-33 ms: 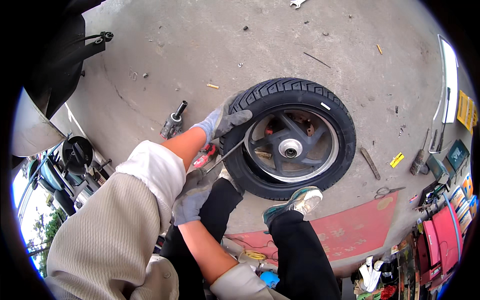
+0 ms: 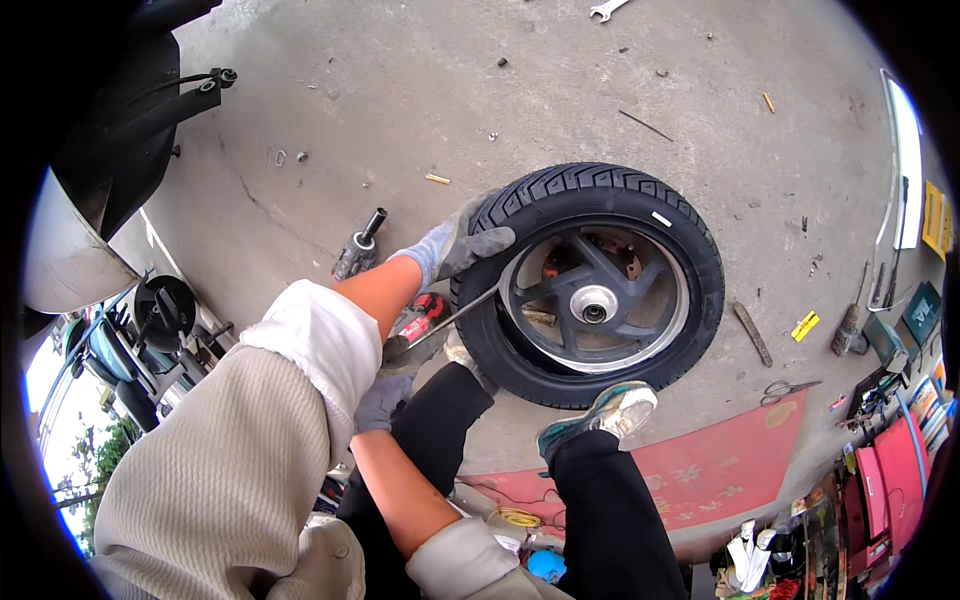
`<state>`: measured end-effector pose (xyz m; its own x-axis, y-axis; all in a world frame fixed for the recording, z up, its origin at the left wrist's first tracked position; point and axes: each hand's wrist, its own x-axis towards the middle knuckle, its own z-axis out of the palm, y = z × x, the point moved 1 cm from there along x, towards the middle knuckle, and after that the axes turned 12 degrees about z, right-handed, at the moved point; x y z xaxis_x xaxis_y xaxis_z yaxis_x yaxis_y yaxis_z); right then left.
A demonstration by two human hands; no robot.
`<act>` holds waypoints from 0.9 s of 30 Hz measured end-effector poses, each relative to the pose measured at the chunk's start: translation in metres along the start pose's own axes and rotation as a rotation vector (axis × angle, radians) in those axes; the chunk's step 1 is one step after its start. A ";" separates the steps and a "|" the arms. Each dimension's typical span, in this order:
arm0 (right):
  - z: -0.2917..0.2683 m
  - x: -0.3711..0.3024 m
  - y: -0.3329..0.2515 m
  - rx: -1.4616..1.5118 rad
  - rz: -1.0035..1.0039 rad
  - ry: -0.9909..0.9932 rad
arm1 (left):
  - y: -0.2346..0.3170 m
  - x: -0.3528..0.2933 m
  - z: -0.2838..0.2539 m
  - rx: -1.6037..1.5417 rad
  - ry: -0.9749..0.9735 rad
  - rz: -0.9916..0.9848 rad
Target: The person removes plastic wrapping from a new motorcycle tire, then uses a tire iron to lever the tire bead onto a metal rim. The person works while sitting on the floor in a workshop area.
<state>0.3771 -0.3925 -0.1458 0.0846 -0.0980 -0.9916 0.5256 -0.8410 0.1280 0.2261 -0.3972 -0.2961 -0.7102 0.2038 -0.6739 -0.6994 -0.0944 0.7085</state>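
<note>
A black tyre (image 2: 592,180) lies on the floor around a dark spoked wheel rim (image 2: 570,297); the wheel leans slightly. My left hand (image 2: 470,245), in a grey glove, is closed over the tyre's left side, thumb on the sidewall. A thin metal tyre lever (image 2: 455,318) runs to the gap between the tyre bead and the rim. My gloved right hand (image 2: 385,398) is closed around the lever's handle, partly hidden by my left sleeve. My shoe (image 2: 607,412) presses against the tyre's near edge.
A cordless impact wrench (image 2: 357,250) lies left of the tyre. Scissors (image 2: 790,391), a flat metal bar (image 2: 752,333) and a screwdriver-like tool (image 2: 850,325) lie at the right. A pink mat (image 2: 700,465) is in front of me; a spanner (image 2: 607,10) lies far off.
The view has shifted slightly, so the scene sits a little lower and further right. Relative to the tyre, my right hand and the lever's handle have moved slightly left; the lever lies flatter.
</note>
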 end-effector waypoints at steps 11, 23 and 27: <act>0.002 0.033 0.000 -0.378 0.312 -0.100 | -0.039 0.011 -0.020 0.201 -0.040 -0.064; -0.072 -0.056 -0.302 -2.131 -0.409 0.060 | 0.000 -0.038 0.026 -0.260 0.239 0.006; -0.054 -0.053 -0.308 -1.931 -0.108 0.086 | -0.031 -0.058 0.031 -0.242 0.123 0.200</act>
<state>0.2566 -0.0995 -0.1319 -0.0035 -0.0210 -0.9998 0.6042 0.7966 -0.0188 0.2913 -0.3756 -0.2726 -0.8296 0.0401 -0.5568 -0.5333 -0.3522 0.7691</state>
